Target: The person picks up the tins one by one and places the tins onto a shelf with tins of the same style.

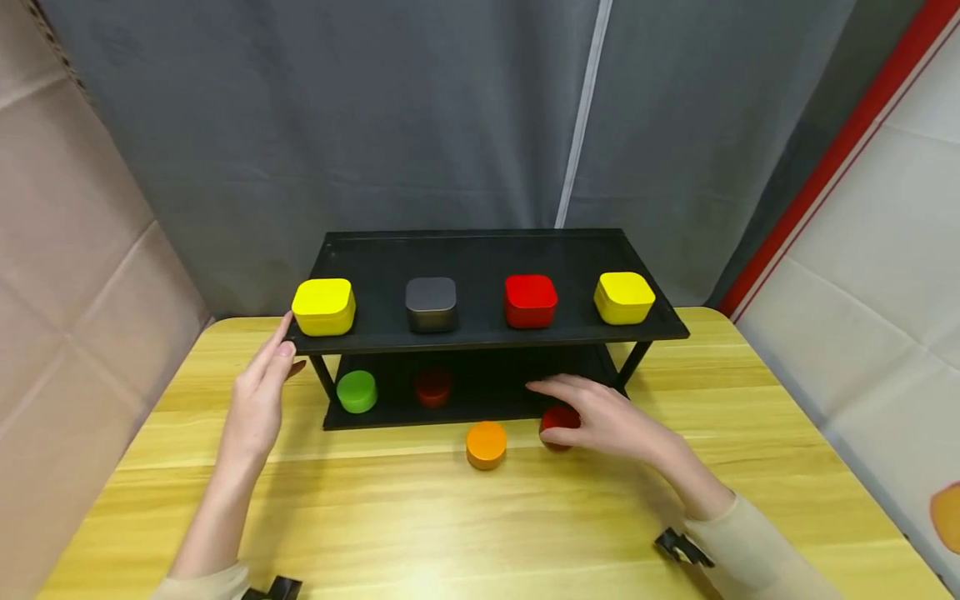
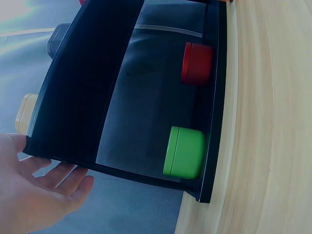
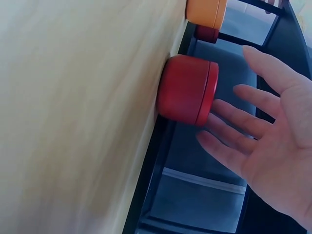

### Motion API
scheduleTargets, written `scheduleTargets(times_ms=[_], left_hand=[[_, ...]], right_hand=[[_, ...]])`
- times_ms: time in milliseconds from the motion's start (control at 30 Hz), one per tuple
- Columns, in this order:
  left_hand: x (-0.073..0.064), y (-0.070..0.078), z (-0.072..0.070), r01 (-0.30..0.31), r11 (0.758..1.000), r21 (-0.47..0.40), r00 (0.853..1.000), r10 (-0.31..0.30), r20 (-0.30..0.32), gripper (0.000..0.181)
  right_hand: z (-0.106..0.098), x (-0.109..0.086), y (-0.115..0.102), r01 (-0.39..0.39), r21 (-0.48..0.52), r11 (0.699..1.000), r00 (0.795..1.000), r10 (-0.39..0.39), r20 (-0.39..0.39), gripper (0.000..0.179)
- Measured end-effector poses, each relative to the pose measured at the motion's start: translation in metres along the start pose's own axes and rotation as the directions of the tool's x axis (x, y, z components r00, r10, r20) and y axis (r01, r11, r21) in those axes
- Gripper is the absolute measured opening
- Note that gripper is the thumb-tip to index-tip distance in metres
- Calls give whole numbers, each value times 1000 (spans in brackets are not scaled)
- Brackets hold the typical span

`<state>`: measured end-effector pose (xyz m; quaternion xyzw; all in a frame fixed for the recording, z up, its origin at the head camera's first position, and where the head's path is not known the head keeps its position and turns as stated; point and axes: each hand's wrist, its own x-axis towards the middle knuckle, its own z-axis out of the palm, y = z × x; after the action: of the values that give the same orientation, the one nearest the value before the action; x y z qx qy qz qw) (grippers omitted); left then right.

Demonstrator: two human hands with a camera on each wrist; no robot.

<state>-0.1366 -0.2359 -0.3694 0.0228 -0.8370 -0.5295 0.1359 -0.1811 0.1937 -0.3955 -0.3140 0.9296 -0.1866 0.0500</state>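
My left hand (image 1: 255,408) holds the left front corner of a black two-tier shelf (image 1: 480,340), thumb and fingers on either side of the upper tier's edge. My right hand (image 1: 603,417) is spread over a round red lidded container (image 1: 555,429) at the lower tier's front edge. In the right wrist view its fingers are loosely extended beside the red lid, not wrapped round it. Left of that container, an orange round container (image 1: 486,445) stands on the table. On the lower tier stand a green round container (image 1: 357,392) and a dark red one (image 1: 432,387).
Along the upper tier stand rounded-square containers: yellow (image 1: 324,307), dark grey (image 1: 431,305), red (image 1: 530,302) and another yellow (image 1: 624,298). A grey curtain (image 1: 450,125) hangs behind the wooden table (image 1: 420,525). Pale panels flank both sides.
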Motion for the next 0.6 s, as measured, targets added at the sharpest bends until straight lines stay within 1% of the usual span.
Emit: scheduleTargets(times_ms=[200, 400, 600], left_hand=[[0, -1, 1, -26, 1000, -16, 1000, 26, -3, 51], [0, -1, 1, -39, 999, -22, 999, 39, 1, 51], [-1, -2, 1, -46, 999, -26, 999, 46, 0, 51]], right_hand=[[3, -5, 4, -6, 1, 1000, 1000, 6, 11, 59], [5, -8, 9, -2, 17, 1000, 1000, 2, 13, 55], [8, -9, 14, -20, 26, 999, 998, 19, 52, 49]])
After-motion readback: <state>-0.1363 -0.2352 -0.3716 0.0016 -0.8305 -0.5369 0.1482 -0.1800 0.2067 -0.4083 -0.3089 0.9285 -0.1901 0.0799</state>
